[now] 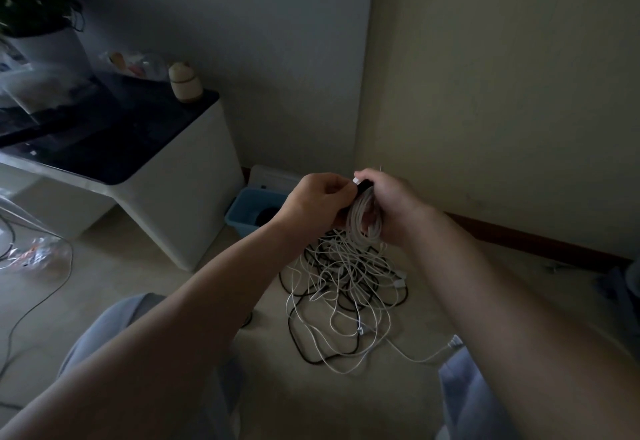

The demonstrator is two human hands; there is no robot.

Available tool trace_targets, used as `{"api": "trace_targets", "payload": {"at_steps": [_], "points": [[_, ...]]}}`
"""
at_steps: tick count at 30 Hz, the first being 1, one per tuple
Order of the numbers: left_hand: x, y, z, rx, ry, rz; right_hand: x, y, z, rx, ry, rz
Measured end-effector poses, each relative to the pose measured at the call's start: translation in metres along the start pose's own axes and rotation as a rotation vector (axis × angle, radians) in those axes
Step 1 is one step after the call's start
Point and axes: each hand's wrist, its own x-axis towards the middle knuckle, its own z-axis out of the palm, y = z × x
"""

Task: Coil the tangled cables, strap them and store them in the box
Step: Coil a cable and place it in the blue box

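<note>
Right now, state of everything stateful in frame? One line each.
white cable coil: coiled, held up by both hands
black strap: across the coil's top, fastening not visible
left hand: pinching at the strap
right hand: gripping the coil
cable pile: tangled on the floor
blue box: open, something dark inside

Head-worn view, downward onto floor point(166, 280)

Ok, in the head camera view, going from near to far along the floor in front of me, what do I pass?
Tangled cables on the floor → the coiled white cable held up between left hand and right hand → blue box → white device against the wall.
</note>
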Motion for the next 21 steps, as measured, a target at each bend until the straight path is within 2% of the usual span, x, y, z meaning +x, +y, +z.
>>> {"api": "trace_targets", "payload": {"at_steps": [10,17,21], "points": [[-0.002,0.003,-0.006,-0.082,-0.076,-0.051,-0.004,0.000,0.001,-0.022,0.101,-0.051],[-0.003,0.000,-0.013,-0.252,-0.176,-0.225,-0.003,0.002,0.002,0.009,0.154,-0.045],[-0.001,-0.003,-0.014,-0.329,-0.198,-0.268,-0.003,0.001,0.005,0.093,0.109,-0.012]]}}
